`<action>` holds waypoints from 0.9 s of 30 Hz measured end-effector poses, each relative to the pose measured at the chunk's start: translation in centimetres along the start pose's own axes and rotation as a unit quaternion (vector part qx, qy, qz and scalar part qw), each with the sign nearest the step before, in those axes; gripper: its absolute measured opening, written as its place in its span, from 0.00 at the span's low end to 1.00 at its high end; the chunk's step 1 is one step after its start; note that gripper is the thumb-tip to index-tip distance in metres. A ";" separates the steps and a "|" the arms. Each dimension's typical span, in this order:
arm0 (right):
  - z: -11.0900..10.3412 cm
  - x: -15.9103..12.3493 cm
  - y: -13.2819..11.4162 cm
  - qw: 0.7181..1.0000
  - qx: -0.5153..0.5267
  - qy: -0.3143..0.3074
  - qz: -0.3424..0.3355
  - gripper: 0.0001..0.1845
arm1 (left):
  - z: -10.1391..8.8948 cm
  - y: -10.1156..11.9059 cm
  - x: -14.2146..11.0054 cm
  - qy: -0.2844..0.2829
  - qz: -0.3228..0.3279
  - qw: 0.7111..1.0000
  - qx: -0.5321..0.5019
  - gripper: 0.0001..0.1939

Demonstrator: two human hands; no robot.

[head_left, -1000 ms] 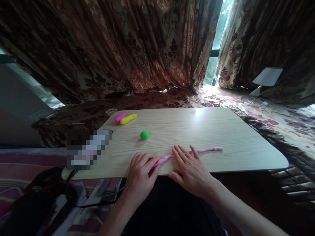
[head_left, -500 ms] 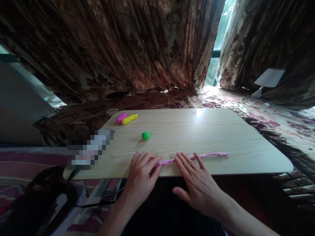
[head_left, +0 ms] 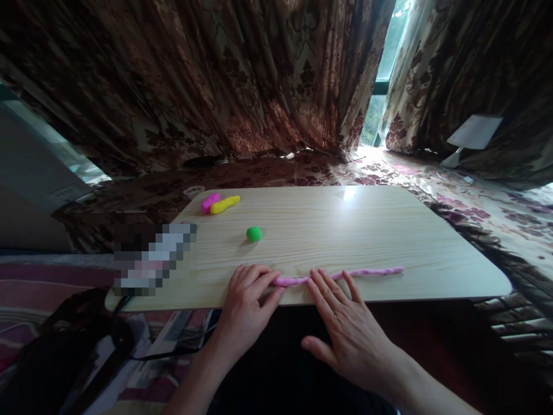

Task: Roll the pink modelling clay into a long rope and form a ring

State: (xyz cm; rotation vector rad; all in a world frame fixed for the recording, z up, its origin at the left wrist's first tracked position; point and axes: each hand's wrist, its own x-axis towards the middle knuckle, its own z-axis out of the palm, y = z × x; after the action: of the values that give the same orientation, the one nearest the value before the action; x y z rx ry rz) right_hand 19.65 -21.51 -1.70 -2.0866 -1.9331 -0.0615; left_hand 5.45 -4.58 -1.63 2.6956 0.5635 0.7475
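Note:
A long, thin, slightly lumpy roll of light pink modelling clay [head_left: 372, 271] lies across the table near its front edge. My left hand [head_left: 250, 302] has the roll's left end between its thumb and curled fingers, which hide that tip. My right hand [head_left: 341, 314] is open, its fingers stretched flat over the middle of the roll and its thumb held away, beyond the table edge. Farther back lies a green clay ball [head_left: 253, 234], apart from both hands.
On the wooden table [head_left: 432, 253], a yellow clay roll [head_left: 225, 204] touches a magenta clay lump [head_left: 210, 203] at the back left. A blurred-out object [head_left: 155, 259] covers the left edge. A white lamp [head_left: 475, 131] stands by the curtain.
The view has shifted slightly, so the table sits a little higher and farther left. Both hands stay on the pink roll in nearly the same place.

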 end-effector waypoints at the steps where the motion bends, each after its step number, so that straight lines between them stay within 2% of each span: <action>1: 0.1 0.2 0.0 1.000 0.000 0.001 0.004 0.40 | 0.1 -0.2 0.0 0.001 -0.002 1.000 -0.009 0.11; 6: 0.3 2.3 0.6 0.999 0.000 0.015 0.034 0.41 | 0.3 -0.4 0.0 0.005 -0.001 0.999 -0.033 0.14; 12: -0.2 0.3 0.1 1.000 0.001 -0.005 0.002 0.39 | 0.3 -0.3 0.0 0.016 0.000 0.999 -0.029 0.11; 18: 0.1 2.8 1.0 0.999 0.004 0.001 0.035 0.40 | 0.4 -0.4 0.0 0.006 -0.007 1.000 -0.026 0.16; 24: -0.4 0.3 0.2 1.000 0.008 -0.014 0.004 0.40 | 0.5 -0.5 0.0 0.008 -0.013 1.000 -0.028 0.19; 27: -0.1 1.2 0.8 1.000 0.006 -0.006 0.011 0.40 | 0.5 -0.6 0.0 0.006 -0.012 1.000 -0.021 0.20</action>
State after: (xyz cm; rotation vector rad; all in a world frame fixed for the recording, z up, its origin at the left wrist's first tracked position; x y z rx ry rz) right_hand 20.52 -20.43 -1.43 -2.1054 -1.9117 -0.0344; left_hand 5.53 -4.17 -2.27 2.6433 0.5752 0.7611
